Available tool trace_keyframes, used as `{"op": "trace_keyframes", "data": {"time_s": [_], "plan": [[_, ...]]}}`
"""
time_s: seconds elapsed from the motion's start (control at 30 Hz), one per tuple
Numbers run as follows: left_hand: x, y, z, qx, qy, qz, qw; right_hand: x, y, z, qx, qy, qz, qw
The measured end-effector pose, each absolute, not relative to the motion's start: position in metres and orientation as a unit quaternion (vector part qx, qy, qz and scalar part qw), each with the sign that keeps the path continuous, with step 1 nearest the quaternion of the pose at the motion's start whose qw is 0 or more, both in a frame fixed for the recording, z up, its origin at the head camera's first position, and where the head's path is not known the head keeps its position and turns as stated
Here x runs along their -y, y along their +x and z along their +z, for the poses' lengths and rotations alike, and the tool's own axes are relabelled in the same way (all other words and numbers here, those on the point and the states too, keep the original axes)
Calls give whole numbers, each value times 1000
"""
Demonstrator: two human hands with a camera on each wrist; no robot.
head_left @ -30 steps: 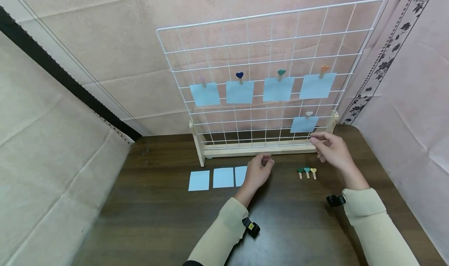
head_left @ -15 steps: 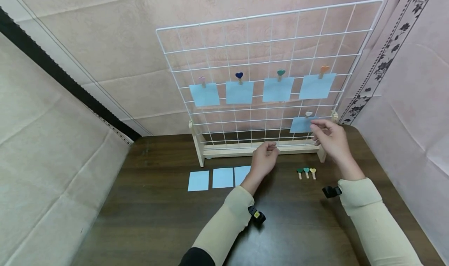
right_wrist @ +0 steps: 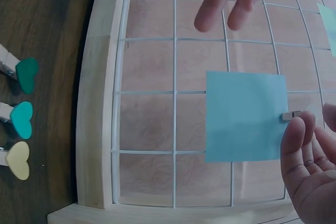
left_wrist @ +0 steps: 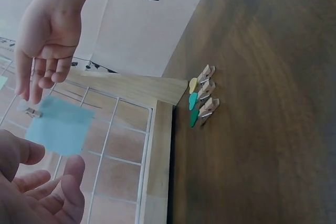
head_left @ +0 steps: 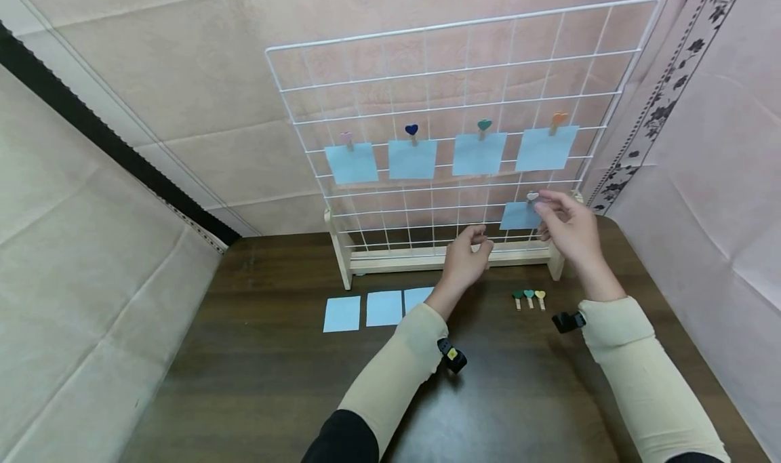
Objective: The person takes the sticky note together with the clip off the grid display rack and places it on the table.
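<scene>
My right hand is at the right side of the grid rack, fingertips at a clothespin with a white heart. That clothespin holds a blue paper square on the lower grid. In the right wrist view my fingers cover part of the clothespin, and a firm pinch does not show. My left hand hovers in front of the rack's base, left of this square, its fingers loosely bent with nothing in them. Above, several blue squares hang in a row from heart clothespins.
The white wire grid stands in a wooden base. Blue squares lie on the dark table at left, one partly hidden by my left arm. Three clothespins, green, teal and yellow, lie in front of the base's right end.
My right hand has risen from the lower right corner of the blue square to the white-heart clothespin. My left hand has moved up and right, away from the squares on the table.
</scene>
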State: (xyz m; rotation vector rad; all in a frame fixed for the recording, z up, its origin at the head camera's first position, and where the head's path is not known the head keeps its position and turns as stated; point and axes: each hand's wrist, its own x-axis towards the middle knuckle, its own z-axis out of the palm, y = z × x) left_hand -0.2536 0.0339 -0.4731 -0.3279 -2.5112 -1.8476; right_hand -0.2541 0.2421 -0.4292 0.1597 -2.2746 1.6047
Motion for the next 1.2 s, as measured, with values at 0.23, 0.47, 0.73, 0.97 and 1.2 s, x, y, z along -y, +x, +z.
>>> {"op": "trace_keyframes", "data": {"time_s": [0.23, 0.47, 0.73, 0.97, 1.2], "plan": [[-41, -260, -466, 779, -105, -617, -27, -235, -260, -425, 801, 56, 574, 160], [-51, -264, -461, 779, -98, -618, -38, -232, -266, -425, 808, 54, 567, 151], [-59, -272, -460, 796, -98, -596, -37, -234, -271, -424, 809, 50, 565, 155], [-65, -275, -463, 788, -98, -606, -41, -234, -273, -424, 811, 55, 563, 152], [-68, -277, -463, 788, -95, -609, -16, -235, -269, -424, 832, 75, 524, 168]]}}
